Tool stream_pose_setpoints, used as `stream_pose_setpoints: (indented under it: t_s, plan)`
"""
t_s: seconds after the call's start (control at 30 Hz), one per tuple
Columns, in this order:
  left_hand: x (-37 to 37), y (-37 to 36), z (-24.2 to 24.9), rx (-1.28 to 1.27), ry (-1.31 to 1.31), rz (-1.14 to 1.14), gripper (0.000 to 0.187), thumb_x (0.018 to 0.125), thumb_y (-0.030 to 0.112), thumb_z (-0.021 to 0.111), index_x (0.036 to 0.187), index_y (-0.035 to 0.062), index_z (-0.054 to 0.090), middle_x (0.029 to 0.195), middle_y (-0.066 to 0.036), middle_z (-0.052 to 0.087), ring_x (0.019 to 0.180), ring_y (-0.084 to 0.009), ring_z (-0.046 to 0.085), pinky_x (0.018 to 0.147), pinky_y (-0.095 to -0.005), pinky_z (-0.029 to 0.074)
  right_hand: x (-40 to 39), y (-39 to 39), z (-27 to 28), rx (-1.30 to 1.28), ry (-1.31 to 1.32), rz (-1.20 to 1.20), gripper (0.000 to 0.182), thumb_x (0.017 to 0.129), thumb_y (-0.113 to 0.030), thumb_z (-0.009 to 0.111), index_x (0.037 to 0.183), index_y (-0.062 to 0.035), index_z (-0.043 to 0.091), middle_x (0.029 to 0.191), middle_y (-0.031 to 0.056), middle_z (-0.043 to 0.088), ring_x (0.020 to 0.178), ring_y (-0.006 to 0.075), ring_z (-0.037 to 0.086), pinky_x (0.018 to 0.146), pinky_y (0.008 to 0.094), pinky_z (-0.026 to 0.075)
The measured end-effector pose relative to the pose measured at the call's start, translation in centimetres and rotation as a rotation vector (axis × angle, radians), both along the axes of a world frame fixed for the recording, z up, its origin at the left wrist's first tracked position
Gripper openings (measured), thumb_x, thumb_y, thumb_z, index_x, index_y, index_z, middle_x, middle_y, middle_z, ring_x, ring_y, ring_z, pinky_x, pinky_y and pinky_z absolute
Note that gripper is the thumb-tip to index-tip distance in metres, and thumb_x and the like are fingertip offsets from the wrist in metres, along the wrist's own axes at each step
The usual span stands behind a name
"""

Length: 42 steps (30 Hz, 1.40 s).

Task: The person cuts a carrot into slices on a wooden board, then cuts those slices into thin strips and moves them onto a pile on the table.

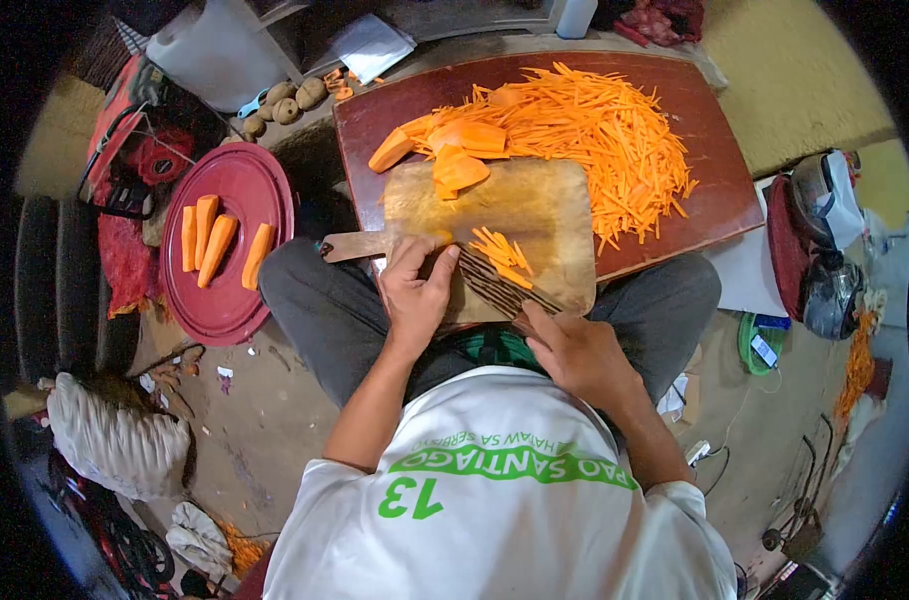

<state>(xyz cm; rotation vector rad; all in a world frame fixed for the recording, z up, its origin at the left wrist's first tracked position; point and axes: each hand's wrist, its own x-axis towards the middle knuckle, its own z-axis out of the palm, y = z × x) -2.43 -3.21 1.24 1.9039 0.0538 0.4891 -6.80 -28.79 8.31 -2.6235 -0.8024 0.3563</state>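
Observation:
My left hand [418, 290] is closed, its fingertips pressing a piece of carrot [443, 237] on the wooden cutting board [540, 195]; most of that piece is hidden. In my right hand [580, 355] is a knife [495, 285] with a broad, dark-streaked blade, its handle covered by the fingers. The blade lies across the board's near part, close to my left fingertips. Just beyond it sit several cut carrot strips [502, 252]. Larger carrot slices [460, 168] rest at the board's far left edge, beside a big heap of carrot strips [615, 140].
The board lies on a dark red wooden table [715, 200], partly over my legs. To the left, several peeled carrots [217, 250] lie on a red round lid [280, 185]. Potatoes [286, 108] and a white container [220, 55] stand behind it. A white sack [120, 435] is at the lower left.

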Motion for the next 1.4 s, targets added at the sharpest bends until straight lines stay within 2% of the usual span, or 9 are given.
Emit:
stream_pose_setpoints:
  t_s: [0.07,0.17,0.37,0.6,0.9,0.93,1.1,1.23,1.4]
  plan:
    - [-0.1,0.0,0.0,0.028,0.006,-0.014,0.013,0.091,0.004,0.082,0.099,-0.0045,0.075,0.086,-0.013,0.065,0.083,-0.0264,0.063,0.079,-0.0353,0.049,1.1,0.1,0.3,-0.130,0.056,-0.037,0.047,0.101,-0.027,0.070,0.142,-0.0051,0.059,0.102,0.0188,0.073,0.091,0.0385,0.075,0.073,0.0511,0.059]
    - [0.1,-0.1,-0.2,0.042,-0.056,-0.030,0.010,0.090,0.002,0.081,0.097,-0.0033,0.075,0.086,-0.014,0.065,0.084,-0.0297,0.063,0.079,-0.0382,0.049,3.5,-1.0,-0.5,-0.037,-0.093,-0.092,0.046,0.103,-0.029,0.067,0.142,-0.0066,0.059,0.100,0.0194,0.073,0.091,0.0396,0.075,0.075,0.0513,0.060]
    - [-0.1,-0.4,1.0,0.133,-0.022,-0.052,0.008,0.089,0.000,0.079,0.096,-0.0021,0.076,0.087,-0.015,0.067,0.085,-0.0326,0.063,0.077,-0.0406,0.049,11.8,-6.4,-1.7,-0.004,-0.385,-0.096,0.047,0.102,-0.023,0.070,0.145,-0.0069,0.062,0.129,0.0215,0.074,0.106,0.0391,0.076,0.084,0.0480,0.062]
    - [0.3,-1.1,1.0,0.175,-0.078,-0.117,0.008,0.088,0.001,0.080,0.096,0.0008,0.077,0.086,-0.013,0.068,0.085,-0.0325,0.063,0.079,-0.0420,0.048,15.4,-9.9,2.4,-0.076,-0.510,-0.184,0.043,0.105,-0.029,0.065,0.144,-0.0116,0.061,0.129,0.0175,0.075,0.104,0.0384,0.076,0.081,0.0497,0.062]
    - [14.9,-9.9,8.4,0.502,-0.436,-0.440,0.017,0.088,0.021,0.082,0.100,0.0086,0.080,0.100,-0.012,0.070,0.102,-0.0347,0.065,0.089,-0.0508,0.045,13.4,-10.0,2.7,-0.099,-0.605,-0.101,0.044,0.099,-0.023,0.075,0.141,-0.0121,0.067,0.105,0.0165,0.076,0.092,0.0352,0.076,0.075,0.0455,0.062]
    - [16.7,-11.4,8.3,0.589,-0.399,-0.481,0.017,0.087,0.021,0.082,0.098,0.0088,0.081,0.099,-0.012,0.071,0.102,-0.0345,0.066,0.089,-0.0516,0.045,13.0,-9.8,2.9,-0.091,-0.592,-0.089,0.042,0.099,-0.025,0.071,0.138,-0.0102,0.063,0.108,0.0181,0.076,0.094,0.0390,0.076,0.081,0.0483,0.063]
    - [23.8,-16.0,4.6,0.889,-0.175,-0.637,0.015,0.085,0.022,0.078,0.091,0.0086,0.081,0.095,-0.013,0.074,0.107,-0.0357,0.069,0.092,-0.0570,0.045,12.1,-10.8,1.7,-0.135,-0.584,-0.117,0.043,0.099,-0.027,0.073,0.137,-0.0105,0.064,0.098,0.0164,0.075,0.088,0.0365,0.076,0.075,0.0484,0.061]
    - [25.2,-14.9,4.1,0.676,-0.279,-0.649,0.009,0.082,0.008,0.074,0.089,0.0068,0.079,0.098,-0.017,0.074,0.099,-0.0385,0.071,0.097,-0.0564,0.045,11.4,-11.5,1.3,-0.160,-0.550,-0.158,0.043,0.099,-0.027,0.073,0.137,-0.0107,0.063,0.098,0.0155,0.075,0.089,0.0361,0.076,0.075,0.0483,0.061]
    - [25.6,-12.1,3.7,0.447,-0.453,-0.548,0.024,0.076,-0.004,0.076,0.100,-0.0016,0.076,0.094,-0.020,0.072,0.088,-0.0412,0.072,0.077,-0.0461,0.057,10.3,-11.7,0.3,-0.103,-0.531,-0.211,0.044,0.099,-0.028,0.074,0.138,-0.0101,0.063,0.100,0.0154,0.076,0.091,0.0356,0.076,0.074,0.0491,0.061]
